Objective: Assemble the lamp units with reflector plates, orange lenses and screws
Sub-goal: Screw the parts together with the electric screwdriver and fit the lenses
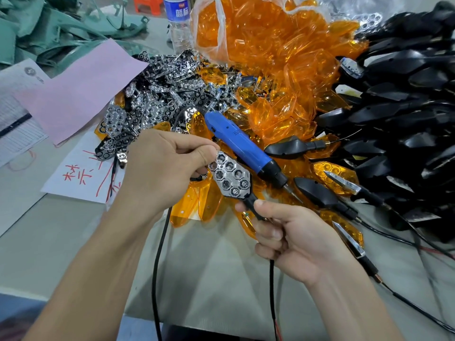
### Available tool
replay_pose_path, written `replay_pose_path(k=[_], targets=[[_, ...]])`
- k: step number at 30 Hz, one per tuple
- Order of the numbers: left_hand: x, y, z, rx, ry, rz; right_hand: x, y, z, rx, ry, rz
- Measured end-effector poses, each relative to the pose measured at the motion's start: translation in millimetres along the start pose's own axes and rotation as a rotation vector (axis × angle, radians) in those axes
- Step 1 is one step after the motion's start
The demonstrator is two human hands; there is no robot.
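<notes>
A black lamp unit with a chrome honeycomb reflector plate on its face is held between both hands at the centre. My left hand pinches the plate's upper end with thumb and fingers. My right hand grips the unit's black stem, from which a black cable hangs down. A blue electric screwdriver lies just behind on the heap, tip pointing right and down. Loose orange lenses and chrome reflector plates are piled behind. No screws are visible.
A plastic bag of orange lenses stands at the back. Black lamp housings with cables heap up on the right. Pink paper, white sheets and a water bottle lie left and back. Assembled lamps lie right of my hands.
</notes>
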State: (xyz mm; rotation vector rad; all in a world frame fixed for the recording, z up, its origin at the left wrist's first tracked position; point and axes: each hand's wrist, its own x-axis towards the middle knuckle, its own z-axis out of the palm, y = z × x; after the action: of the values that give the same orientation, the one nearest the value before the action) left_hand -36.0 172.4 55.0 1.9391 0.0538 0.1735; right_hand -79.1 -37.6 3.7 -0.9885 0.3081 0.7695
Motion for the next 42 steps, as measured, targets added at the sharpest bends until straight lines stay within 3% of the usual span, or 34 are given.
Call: replay_pose_path(k=[9, 17, 29, 36, 39, 42], targets=[[-3, -1, 3, 0.058, 0.053, 0.053, 1, 1, 3, -0.014, -0.009, 0.015], [-6, -6, 5, 0.022, 0.045, -0.006, -1, -2, 2, -0.016, -0.017, 0.002], [-26, 4, 20, 0.228, 0.277, 0.14, -2, -2, 5, -0.016, -0.015, 0.01], [-37, -7, 46, 0.469, 0.552, 0.432, -3, -2, 6, 0.01, -0.048, 0.015], [-37, -13, 50, 0.322, 0.558, 0.357, -3, -2, 6, 0.012, -0.056, 0.018], [-35, -20, 47, -0.032, 0.366, 0.098, -4, -2, 4, 0.017, -0.074, 0.021]])
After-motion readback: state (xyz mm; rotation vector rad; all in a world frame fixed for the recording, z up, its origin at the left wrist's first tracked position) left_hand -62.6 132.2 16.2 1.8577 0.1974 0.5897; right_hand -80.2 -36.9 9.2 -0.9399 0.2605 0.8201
